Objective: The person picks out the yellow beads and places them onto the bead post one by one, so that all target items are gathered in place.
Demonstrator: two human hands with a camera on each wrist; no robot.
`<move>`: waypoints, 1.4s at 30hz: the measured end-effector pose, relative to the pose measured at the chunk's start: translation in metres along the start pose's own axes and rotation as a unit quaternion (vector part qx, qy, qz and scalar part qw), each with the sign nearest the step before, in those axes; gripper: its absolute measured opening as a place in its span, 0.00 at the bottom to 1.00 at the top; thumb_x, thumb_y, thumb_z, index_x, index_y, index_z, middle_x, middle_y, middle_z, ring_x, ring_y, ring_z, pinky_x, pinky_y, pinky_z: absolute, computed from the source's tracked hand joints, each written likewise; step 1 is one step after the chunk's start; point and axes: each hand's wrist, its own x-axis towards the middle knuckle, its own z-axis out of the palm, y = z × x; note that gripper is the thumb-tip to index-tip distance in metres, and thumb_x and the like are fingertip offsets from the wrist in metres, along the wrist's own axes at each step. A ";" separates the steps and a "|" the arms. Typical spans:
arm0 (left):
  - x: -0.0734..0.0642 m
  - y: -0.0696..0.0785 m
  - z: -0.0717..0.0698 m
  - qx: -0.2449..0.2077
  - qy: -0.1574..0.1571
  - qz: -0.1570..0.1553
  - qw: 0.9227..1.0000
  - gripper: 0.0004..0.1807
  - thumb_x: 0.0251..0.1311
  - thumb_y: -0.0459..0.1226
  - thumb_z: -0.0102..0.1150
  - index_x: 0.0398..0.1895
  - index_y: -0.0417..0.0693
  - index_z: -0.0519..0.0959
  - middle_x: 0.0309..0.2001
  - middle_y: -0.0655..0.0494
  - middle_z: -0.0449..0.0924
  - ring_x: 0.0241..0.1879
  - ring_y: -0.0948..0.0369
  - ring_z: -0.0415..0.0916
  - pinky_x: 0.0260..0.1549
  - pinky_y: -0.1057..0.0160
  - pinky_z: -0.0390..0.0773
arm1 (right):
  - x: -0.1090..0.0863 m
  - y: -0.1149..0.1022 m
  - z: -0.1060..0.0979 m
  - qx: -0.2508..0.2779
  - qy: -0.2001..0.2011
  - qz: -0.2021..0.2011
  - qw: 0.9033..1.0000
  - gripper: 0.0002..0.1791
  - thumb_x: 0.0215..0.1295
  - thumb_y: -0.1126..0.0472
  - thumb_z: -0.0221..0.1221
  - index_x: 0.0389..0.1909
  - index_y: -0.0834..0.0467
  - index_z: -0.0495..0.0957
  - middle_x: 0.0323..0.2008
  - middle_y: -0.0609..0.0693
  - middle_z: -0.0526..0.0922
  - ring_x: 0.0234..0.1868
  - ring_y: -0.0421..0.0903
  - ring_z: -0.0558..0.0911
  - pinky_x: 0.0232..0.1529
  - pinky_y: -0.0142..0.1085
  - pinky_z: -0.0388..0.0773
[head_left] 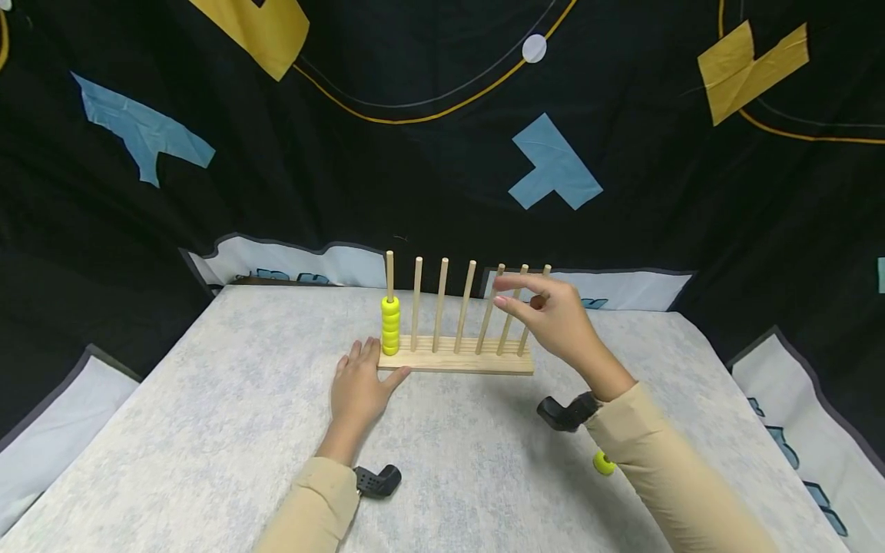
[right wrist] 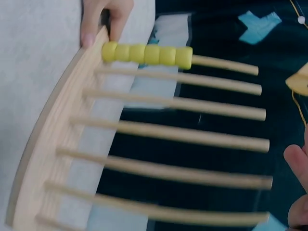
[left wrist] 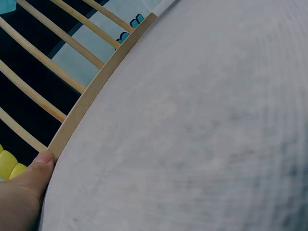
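A wooden peg rack (head_left: 456,365) stands on the table with a row of upright pegs. Several yellow beads (head_left: 390,326) are stacked on its leftmost peg, whose top stays bare. My left hand (head_left: 359,392) holds the rack's left end, thumb on the front edge and fingers around the side; the left wrist view shows the thumb (left wrist: 36,175) against the base. Up by the tops of the right-hand pegs (head_left: 508,307) is my right hand (head_left: 553,315), thumb and forefinger apart with nothing visible between them. Its fingertips (right wrist: 296,161) just enter the right wrist view.
A loose yellow bead (head_left: 604,462) lies on the pale table (head_left: 207,430), partly covered by the right sleeve (head_left: 664,461). Behind the table hangs a black cloth (head_left: 415,184) with blue and gold shapes. Each wrist carries a black camera mount (head_left: 379,482).
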 end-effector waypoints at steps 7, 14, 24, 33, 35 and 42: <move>-0.001 0.002 -0.001 -0.003 -0.003 -0.001 1.000 0.51 0.61 0.65 0.56 0.75 0.38 0.58 0.76 0.42 0.57 0.78 0.44 0.49 0.77 0.44 0.46 | -0.029 0.025 -0.024 0.003 -0.005 0.068 0.998 0.16 0.65 0.51 0.65 0.51 0.51 0.84 0.49 0.47 0.87 0.12 0.40 0.61 0.13 0.32 0.62; -0.001 0.000 -0.001 -0.005 0.001 -0.002 1.000 0.51 0.61 0.64 0.56 0.75 0.38 0.58 0.76 0.42 0.57 0.78 0.43 0.49 0.77 0.43 0.46 | -0.057 0.047 -0.040 -0.003 -0.032 0.120 0.992 0.16 0.66 0.50 0.65 0.51 0.50 0.84 0.50 0.49 0.88 0.26 0.32 0.76 0.22 0.29 0.74; -0.001 -0.001 -0.001 -0.004 -0.005 -0.004 1.000 0.51 0.61 0.65 0.55 0.76 0.39 0.58 0.76 0.42 0.56 0.78 0.43 0.48 0.77 0.43 0.46 | -0.100 0.071 -0.054 0.017 -0.112 0.191 0.975 0.17 0.64 0.48 0.66 0.50 0.50 0.84 0.51 0.53 0.87 0.20 0.47 0.73 0.18 0.33 0.74; -0.001 0.001 0.000 -0.001 -0.004 -0.001 1.000 0.51 0.61 0.65 0.56 0.75 0.38 0.58 0.76 0.42 0.57 0.78 0.43 0.48 0.77 0.43 0.46 | -0.140 0.090 -0.063 0.067 -0.197 0.226 0.952 0.17 0.63 0.54 0.67 0.52 0.53 0.83 0.51 0.61 0.85 0.22 0.49 0.76 0.24 0.32 0.77; -0.001 0.001 0.000 0.000 -0.005 -0.002 1.000 0.51 0.61 0.65 0.56 0.75 0.38 0.58 0.76 0.42 0.57 0.78 0.43 0.48 0.77 0.42 0.46 | -0.146 0.093 -0.064 0.068 -0.206 0.229 0.949 0.18 0.63 0.55 0.67 0.53 0.53 0.83 0.50 0.61 0.85 0.22 0.46 0.75 0.23 0.31 0.75; -0.001 0.001 0.000 -0.004 -0.007 -0.003 1.000 0.51 0.62 0.64 0.56 0.76 0.38 0.58 0.76 0.41 0.57 0.78 0.43 0.48 0.77 0.42 0.45 | -0.168 0.102 -0.065 0.058 -0.243 0.228 0.941 0.20 0.60 0.56 0.69 0.53 0.55 0.83 0.41 0.55 0.84 0.29 0.39 0.71 0.22 0.30 0.68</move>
